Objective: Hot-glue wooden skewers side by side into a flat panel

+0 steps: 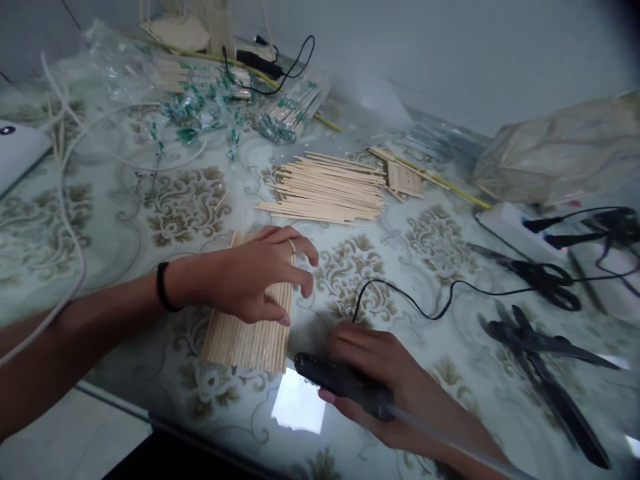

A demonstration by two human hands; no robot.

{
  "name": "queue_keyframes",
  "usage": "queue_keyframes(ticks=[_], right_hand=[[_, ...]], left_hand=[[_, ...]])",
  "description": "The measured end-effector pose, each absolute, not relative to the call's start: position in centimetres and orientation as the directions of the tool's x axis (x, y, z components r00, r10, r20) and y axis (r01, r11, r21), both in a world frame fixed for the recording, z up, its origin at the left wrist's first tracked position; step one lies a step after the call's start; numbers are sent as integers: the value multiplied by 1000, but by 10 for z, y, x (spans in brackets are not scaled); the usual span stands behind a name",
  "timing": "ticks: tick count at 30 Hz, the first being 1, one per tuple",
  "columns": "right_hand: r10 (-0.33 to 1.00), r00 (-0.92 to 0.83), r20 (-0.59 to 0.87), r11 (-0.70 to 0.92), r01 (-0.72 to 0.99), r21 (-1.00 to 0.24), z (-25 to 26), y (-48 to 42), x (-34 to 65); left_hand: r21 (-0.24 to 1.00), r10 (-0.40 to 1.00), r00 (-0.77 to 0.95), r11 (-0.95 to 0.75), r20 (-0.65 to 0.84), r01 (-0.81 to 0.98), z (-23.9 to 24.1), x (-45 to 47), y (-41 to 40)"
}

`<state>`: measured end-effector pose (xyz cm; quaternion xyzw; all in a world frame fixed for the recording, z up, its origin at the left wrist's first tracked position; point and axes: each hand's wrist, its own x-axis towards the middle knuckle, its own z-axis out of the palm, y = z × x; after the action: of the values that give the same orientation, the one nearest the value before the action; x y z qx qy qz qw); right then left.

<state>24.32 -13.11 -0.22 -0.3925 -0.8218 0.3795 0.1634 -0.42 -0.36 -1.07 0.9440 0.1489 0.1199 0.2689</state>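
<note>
My left hand [265, 270], with a ring and a dark wristband, lies over a flat panel of wooden sticks [245, 340] set side by side. Its fingers are spread and bent past the panel's right edge, with nothing between them. The hand hides the panel's upper part. In my right hand [385, 373] is a black glue gun [345, 383], its nose pointing left towards the panel's lower right corner. A pale translucent glue stick [440, 430] trails from the gun's back end. Beyond the hands lies a pile of loose wooden sticks [330, 190].
Scissors [535, 277] and dark pliers-like cutters [545, 373] lie at the right, near a white power strip [525, 230]. A black cord [425, 313] crosses the table. Packaged sticks [295, 107], crumpled wrappers [200, 110] and a small stick panel [404, 179] are farther back.
</note>
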Motion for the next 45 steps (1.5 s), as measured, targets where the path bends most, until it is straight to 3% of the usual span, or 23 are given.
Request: queue_keyframes(ticks=[10,27,38,45], right_hand=[[648,-718,-252,363,583,-727,10,-113,242],[648,-753,-115,401,466,-789,-3,-109,250],[661,-737,-141,360,476,-802,-7,-114,251],[657,-747,-104,355,428,-831,-5,-114,250]], left_hand=[[632,246,958,-768,147,101,-14,1,-10],[651,335,940,-727,58,219,-4,3,-18],[570,320,942,-794,101,209,-7,2,-21],[476,484,869,-792,107,383,-6,3,-21]])
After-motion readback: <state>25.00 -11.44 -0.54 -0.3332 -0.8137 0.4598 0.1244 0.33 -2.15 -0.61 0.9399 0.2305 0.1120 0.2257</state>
